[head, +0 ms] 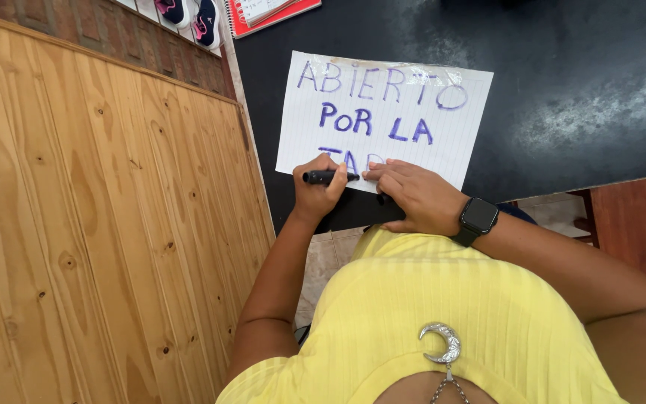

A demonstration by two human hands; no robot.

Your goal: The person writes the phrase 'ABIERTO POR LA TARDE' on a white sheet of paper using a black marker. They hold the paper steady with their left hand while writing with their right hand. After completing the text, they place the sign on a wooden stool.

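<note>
1. the black tabletop (562,90) carries everything; it is dark, with pale scuffs toward its far right side, and its near edge runs just ahead of the person's yellow top (443,314).
2. a knotty wooden panel (99,224) stands along the tabletop's left edge, with red brick floor (76,26) beyond it and a pair of dark shoes (188,15) there.
3. the lined paper sheet (383,112) lies near the tabletop's left edge, its lower edge close to the near edge. two rows of purple lettering look finished; a third row is only begun, so i'd judge the writing well past halfway.
4. a red notebook (271,11) sits at the far left corner.
5. the right hand (420,198), with a black watch (478,218) on its wrist, lies flat, fingers spread on the sheet's lower edge.
6. the left hand (319,191) has its fingers wrapped round a dark marker (329,177), tip at the third row.
</note>
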